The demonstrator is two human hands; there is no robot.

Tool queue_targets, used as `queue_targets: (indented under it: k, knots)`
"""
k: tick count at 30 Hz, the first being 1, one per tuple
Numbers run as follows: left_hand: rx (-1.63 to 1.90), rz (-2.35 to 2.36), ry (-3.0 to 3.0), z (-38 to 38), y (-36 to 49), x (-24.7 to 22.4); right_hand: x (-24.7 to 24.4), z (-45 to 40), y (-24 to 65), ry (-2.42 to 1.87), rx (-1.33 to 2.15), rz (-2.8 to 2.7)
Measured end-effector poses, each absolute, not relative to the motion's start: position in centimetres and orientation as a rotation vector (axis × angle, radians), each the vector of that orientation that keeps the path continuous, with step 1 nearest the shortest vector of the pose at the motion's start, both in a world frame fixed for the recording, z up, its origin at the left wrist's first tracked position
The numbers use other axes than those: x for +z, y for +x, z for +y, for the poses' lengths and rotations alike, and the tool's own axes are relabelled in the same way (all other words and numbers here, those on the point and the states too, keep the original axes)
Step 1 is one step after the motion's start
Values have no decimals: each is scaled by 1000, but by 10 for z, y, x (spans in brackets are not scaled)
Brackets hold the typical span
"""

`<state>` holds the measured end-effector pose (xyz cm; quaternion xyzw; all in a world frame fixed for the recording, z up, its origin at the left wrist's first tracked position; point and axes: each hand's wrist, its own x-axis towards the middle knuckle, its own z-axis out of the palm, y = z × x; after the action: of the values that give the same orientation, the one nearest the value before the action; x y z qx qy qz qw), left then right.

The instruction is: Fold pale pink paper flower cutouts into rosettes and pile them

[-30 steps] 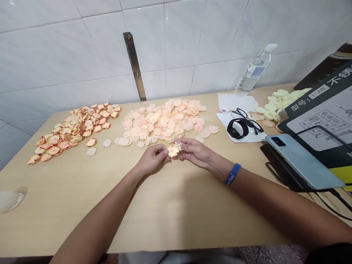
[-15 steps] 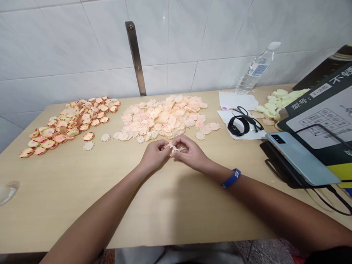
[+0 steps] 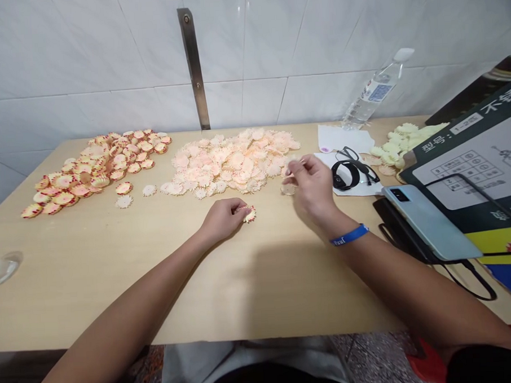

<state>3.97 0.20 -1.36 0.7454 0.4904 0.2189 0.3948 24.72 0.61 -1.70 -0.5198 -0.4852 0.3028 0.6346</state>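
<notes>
My left hand (image 3: 224, 219) pinches a small red-edged scalloped piece (image 3: 250, 214) just above the table, near the middle. To its right, my right hand (image 3: 312, 183) is raised at the right end of the pale pink pile (image 3: 237, 161), with its thumb and fingertips close together around a pale piece that is hard to make out. A heap of red-edged pieces (image 3: 95, 164) lies at the left. Two loose pale discs (image 3: 124, 202) sit between that heap and my left hand.
On the right are a black wristband and glasses on white paper (image 3: 342, 137), a tilted bottle (image 3: 372, 93), yellowish pieces (image 3: 406, 142), a phone (image 3: 432, 223) with a cable, and a printed box (image 3: 470, 165). A clear cup (image 3: 5, 269) lies at the left edge.
My right hand has left my left hand and moved right and up to the pile's right end. The red-edged piece now shows at my left fingertips. The view has tilted slightly.
</notes>
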Motion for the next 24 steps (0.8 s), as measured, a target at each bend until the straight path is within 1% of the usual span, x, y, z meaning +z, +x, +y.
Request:
queue_targets:
  k: [3, 6, 10, 12, 16, 19, 24]
  knots:
    - [586, 1119, 1768, 3, 38, -12, -22, 15, 258, -1232, 426, -1363]
    - [671, 1051, 1653, 6, 35, -11, -34, 16, 255, -1238, 319, -1738]
    - [775, 1019, 1591, 9, 34, -10, -33, 3, 242, -1196, 191, -1761]
    - [814, 1026, 1579, 9, 36, -10, -27, -6, 236, -1181, 296, -1731]
    - [826, 1106, 1453, 6, 41, -12, -22, -16, 224, -1212, 720, -1834]
    - [862, 1103, 1356, 3, 44, -12, -24, -15, 220, -1208, 795, -1870]
    - [870, 1075, 1291, 3, 44, -7, -26, -13, 222, -1203, 867, -1763]
